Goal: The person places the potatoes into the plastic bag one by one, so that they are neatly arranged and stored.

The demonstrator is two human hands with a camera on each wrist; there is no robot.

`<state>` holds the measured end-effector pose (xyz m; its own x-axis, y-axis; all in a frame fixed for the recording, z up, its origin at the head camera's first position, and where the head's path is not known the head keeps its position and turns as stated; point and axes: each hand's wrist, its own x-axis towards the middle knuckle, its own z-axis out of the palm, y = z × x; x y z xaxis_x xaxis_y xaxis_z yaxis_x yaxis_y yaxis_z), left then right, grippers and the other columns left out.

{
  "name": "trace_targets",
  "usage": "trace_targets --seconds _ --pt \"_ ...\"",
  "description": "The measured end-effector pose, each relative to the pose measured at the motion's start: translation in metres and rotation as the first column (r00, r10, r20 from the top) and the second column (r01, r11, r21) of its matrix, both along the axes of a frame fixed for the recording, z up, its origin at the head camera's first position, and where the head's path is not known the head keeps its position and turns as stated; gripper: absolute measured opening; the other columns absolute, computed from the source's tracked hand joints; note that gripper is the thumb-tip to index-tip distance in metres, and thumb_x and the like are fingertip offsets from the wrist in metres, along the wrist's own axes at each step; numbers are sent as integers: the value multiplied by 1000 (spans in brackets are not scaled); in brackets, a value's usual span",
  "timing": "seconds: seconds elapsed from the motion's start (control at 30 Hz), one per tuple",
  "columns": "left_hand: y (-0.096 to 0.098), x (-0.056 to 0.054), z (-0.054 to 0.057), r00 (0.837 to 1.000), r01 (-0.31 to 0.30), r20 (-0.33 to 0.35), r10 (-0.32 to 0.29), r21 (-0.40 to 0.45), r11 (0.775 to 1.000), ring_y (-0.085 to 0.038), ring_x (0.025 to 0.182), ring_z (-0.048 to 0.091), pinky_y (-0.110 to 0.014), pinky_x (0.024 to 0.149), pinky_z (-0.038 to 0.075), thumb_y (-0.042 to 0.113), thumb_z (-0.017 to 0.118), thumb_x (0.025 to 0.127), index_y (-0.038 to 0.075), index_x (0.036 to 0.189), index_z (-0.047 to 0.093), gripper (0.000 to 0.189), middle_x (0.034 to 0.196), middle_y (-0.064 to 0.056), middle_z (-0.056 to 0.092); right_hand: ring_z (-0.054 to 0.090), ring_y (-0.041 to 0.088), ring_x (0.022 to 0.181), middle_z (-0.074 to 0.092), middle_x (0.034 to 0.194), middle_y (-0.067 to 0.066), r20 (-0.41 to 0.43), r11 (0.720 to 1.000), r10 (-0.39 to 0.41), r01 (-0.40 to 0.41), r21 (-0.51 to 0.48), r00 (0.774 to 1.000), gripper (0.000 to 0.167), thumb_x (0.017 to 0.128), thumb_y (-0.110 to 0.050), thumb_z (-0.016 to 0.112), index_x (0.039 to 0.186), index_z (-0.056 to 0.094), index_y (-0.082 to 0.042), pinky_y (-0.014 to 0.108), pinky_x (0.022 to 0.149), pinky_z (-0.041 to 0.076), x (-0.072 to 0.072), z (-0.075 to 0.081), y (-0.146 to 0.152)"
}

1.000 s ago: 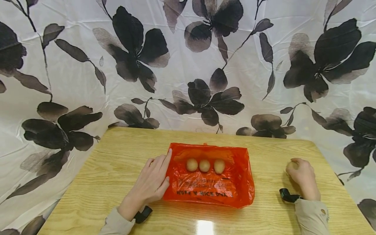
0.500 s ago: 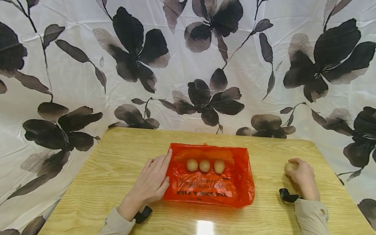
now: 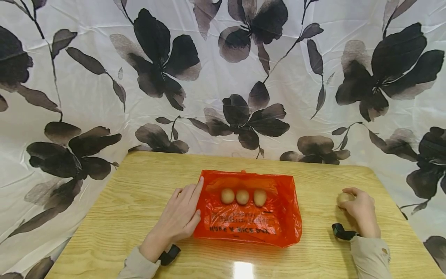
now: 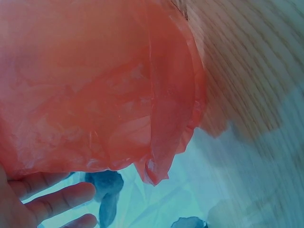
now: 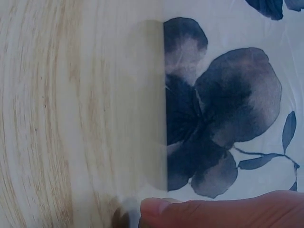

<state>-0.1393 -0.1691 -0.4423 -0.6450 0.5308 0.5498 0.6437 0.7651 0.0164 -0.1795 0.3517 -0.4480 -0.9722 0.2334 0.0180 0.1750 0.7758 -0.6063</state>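
In the head view an open-topped red plastic bag (image 3: 244, 240), printed with black lettering, lies spread on the table. Three tan potatoes (image 3: 242, 197) sit in a row inside it. My left hand (image 3: 181, 211) rests along the bag's left edge, its index finger straight against the rim. Fingers of that hand reach out beneath the red plastic (image 4: 109, 95) in the left wrist view. Right of the bag, my right hand (image 3: 360, 207) grips another potato (image 3: 343, 199) close over the table. The right wrist view shows only the thumb (image 5: 166, 209); the potato is hidden there.
The light wood table (image 3: 132, 186) ends at a rounded far edge. Behind it and along the sides hangs a white cloth (image 3: 195, 85) with dark flowers. Both wrists carry black straps (image 3: 343, 232).
My right hand has turned slightly, and more of the potato in it shows at its left. My left hand, the bag and the three potatoes inside have stayed put.
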Motion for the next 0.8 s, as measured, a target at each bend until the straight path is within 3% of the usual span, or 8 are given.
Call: trace_targets --seconds 0.5,0.63,0.8 --pt "0 1 0 1000 0 2 0 -3 1000 -29 105 51 -43 84 39 21 49 81 -8 150 31 78 123 -16 54 33 64 116 44 132 43 -15 1000 -11 11 6 1000 55 76 -4 71 126 57 12 66 94 34 1 6 0" --pt "0 1 0 1000 -4 18 4 -4 1000 -29 105 51 -42 84 39 21 49 81 -8 151 30 78 124 -16 54 38 58 108 48 128 41 -26 1000 -9 9 -9 1000 56 74 -3 69 127 57 11 55 80 41 4 9 -1" --pt "0 1 0 1000 -3 16 3 -1 1000 -28 106 51 -42 84 38 21 49 81 -8 151 30 78 124 -16 54 39 49 99 50 122 40 -22 999 -6 5 -34 1000 59 74 -5 67 130 56 9 39 67 39 7 15 -2"
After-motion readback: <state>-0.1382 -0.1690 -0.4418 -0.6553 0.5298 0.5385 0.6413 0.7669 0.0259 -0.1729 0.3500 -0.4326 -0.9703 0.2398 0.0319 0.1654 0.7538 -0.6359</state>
